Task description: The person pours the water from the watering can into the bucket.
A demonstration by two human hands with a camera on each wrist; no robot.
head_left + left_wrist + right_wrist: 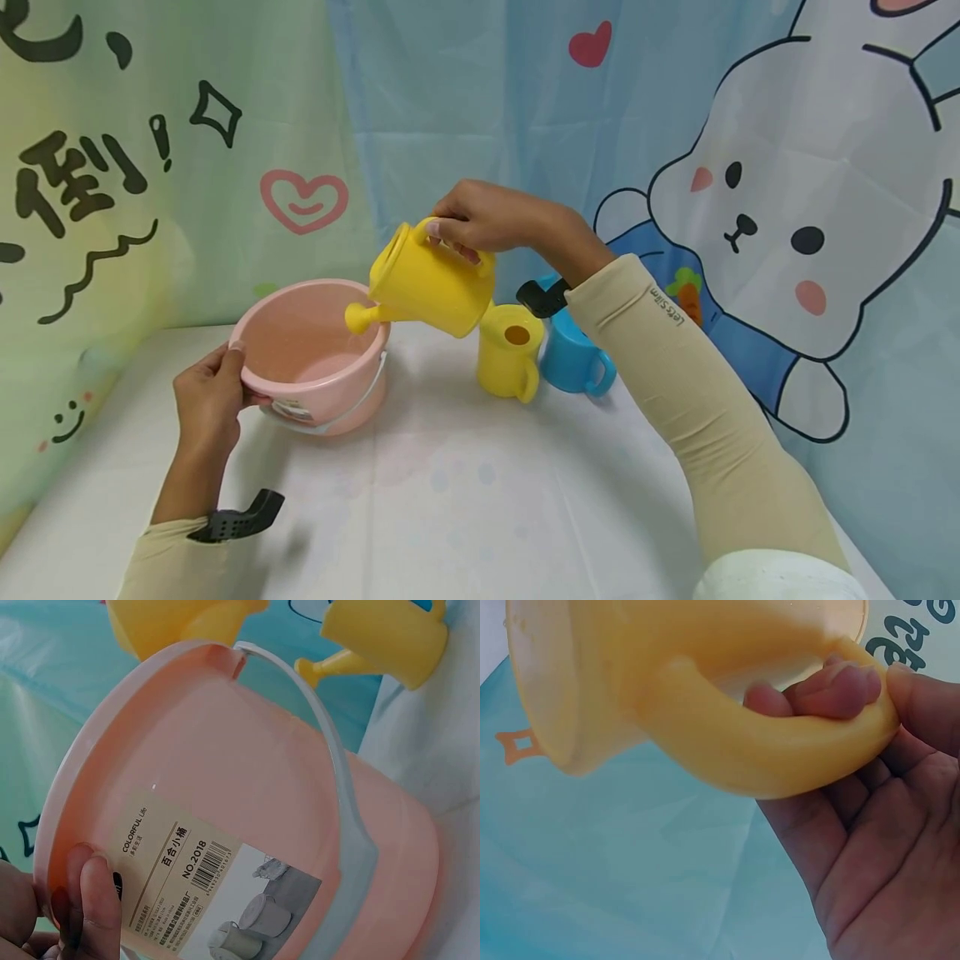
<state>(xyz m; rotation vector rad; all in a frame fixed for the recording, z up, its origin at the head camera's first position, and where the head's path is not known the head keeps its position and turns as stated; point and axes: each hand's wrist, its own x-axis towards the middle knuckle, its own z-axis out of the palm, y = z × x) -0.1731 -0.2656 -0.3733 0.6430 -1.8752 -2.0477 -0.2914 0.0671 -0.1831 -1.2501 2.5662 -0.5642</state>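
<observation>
My right hand grips a yellow watering can by its handle, fingers curled through the loop. The can is tipped to the left, its round spout head over the right side of a pink bucket. My left hand pinches the bucket's left rim, thumb on top and fingers beneath. The bucket tilts a little, its pale grey handle hanging down the near side. In the left wrist view a printed label shows on the bucket's wall, by my fingers.
A second yellow watering can stands upright on the white tabletop, right of the bucket. Next to it is a blue watering can, partly behind my right forearm. A printed cloth with a rabbit and hearts hangs behind the table.
</observation>
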